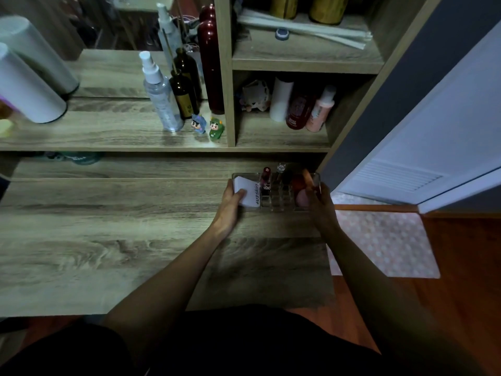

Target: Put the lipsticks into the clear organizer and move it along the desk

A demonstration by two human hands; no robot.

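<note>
The clear organizer stands on the wooden desk near its right edge, under the shelf. A dark red lipstick and a clear-capped tube stand upright in its slots. A white compact marked "skin" fills its left section and a pink sponge lies at the right. My left hand grips the organizer's left end, thumb on the compact. My right hand holds the right end, with a thin reddish stick between its fingers.
On the shelf above stand a spray bottle, brown bottles, a dark red bottle and two small figurines. White cylinders lie at far left. The desk's right edge drops to a floor mat.
</note>
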